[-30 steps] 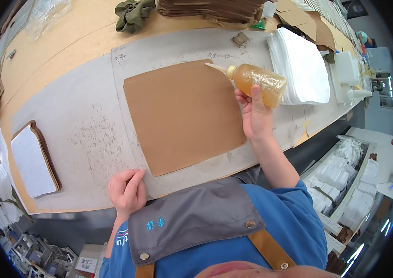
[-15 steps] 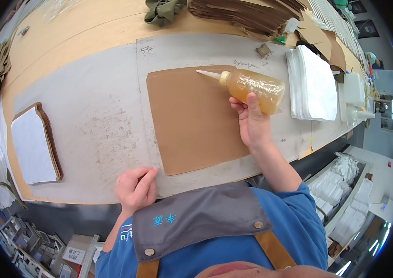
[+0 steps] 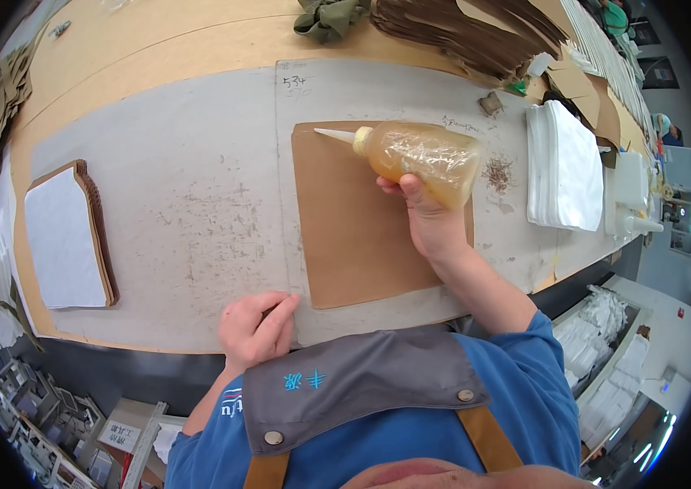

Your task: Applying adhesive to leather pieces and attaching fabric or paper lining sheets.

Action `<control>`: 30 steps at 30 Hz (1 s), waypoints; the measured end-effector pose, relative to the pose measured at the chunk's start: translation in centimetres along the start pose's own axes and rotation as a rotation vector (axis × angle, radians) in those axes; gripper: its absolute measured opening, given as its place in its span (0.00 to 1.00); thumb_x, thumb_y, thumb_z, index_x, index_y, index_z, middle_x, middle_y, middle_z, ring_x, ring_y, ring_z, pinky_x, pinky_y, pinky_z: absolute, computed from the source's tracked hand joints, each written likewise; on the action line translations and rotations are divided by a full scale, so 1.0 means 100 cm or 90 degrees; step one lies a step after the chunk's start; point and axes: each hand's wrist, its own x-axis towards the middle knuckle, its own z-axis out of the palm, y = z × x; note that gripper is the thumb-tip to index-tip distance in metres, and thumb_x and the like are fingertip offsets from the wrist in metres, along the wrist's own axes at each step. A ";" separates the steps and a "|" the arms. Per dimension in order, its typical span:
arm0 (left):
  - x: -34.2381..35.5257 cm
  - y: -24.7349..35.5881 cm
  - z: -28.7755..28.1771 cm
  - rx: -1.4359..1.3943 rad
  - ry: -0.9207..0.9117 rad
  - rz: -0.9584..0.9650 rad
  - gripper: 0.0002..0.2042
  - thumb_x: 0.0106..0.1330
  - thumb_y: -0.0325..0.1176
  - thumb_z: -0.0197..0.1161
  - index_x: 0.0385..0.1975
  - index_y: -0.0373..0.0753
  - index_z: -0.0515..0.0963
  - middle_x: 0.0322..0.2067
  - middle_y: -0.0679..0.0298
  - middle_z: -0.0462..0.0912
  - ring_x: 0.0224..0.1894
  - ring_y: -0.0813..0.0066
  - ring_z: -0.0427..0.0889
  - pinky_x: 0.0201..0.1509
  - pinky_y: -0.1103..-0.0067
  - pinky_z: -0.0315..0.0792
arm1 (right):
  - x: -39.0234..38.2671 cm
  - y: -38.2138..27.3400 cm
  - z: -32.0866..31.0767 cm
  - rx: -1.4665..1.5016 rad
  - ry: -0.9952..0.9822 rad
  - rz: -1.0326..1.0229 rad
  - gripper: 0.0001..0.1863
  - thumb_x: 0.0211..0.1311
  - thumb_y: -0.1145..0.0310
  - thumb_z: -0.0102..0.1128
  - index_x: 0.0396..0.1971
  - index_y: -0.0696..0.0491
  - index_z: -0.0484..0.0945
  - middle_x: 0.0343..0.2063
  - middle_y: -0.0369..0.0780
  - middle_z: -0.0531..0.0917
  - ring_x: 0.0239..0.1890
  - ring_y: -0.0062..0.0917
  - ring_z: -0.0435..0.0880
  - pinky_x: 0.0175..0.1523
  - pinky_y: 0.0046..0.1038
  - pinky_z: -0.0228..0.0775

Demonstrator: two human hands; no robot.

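My right hand (image 3: 429, 216) is closed around a clear squeeze bottle (image 3: 424, 159) of amber liquid, wrapped in shiny film. The bottle is tilted, its pale tapered nozzle (image 3: 334, 135) pointing left over the far left corner of a flat brown sheet (image 3: 362, 236). Whether the tip touches the sheet I cannot tell. By the near edge of the table rests my left hand (image 3: 260, 328), fingers curled in with nothing seen in them, just left of the sheet's near left corner.
A grey board (image 3: 190, 187) lies under the work. White-topped brown pieces (image 3: 66, 240) are stacked at left, and white folded pieces (image 3: 565, 167) at right. Dark brown pieces (image 3: 459, 33) and a crumpled olive cloth (image 3: 331, 18) lie at the far side. Bins of white material (image 3: 598, 334) stand lower right.
My right hand has carried the bottle left, its nozzle moving along the sheet's far edge toward the far left corner. The whole view has shifted slightly. My left hand keeps its curled pose.
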 end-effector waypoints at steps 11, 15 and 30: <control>0.002 0.001 0.000 -0.016 -0.013 -0.013 0.17 0.47 0.18 0.67 0.39 0.43 0.87 0.34 0.68 0.85 0.31 0.72 0.82 0.34 0.77 0.72 | 0.005 0.000 -0.011 -0.472 -0.211 -0.351 0.49 0.43 0.77 0.84 0.68 0.60 0.67 0.67 0.45 0.73 0.64 0.27 0.76 0.63 0.27 0.75; 0.002 0.001 0.002 -0.024 -0.008 -0.004 0.17 0.47 0.18 0.66 0.38 0.41 0.87 0.34 0.66 0.85 0.31 0.71 0.82 0.34 0.76 0.73 | -0.005 -0.011 -0.025 -0.531 -0.185 -0.312 0.48 0.42 0.78 0.84 0.67 0.62 0.68 0.68 0.46 0.72 0.65 0.28 0.76 0.65 0.28 0.74; 0.006 0.002 0.005 0.000 -0.002 0.011 0.17 0.47 0.15 0.65 0.37 0.39 0.86 0.32 0.63 0.84 0.29 0.67 0.82 0.28 0.76 0.73 | -0.030 -0.024 -0.087 -0.485 -0.031 -0.277 0.49 0.46 0.80 0.80 0.70 0.60 0.64 0.70 0.45 0.68 0.66 0.29 0.73 0.62 0.29 0.79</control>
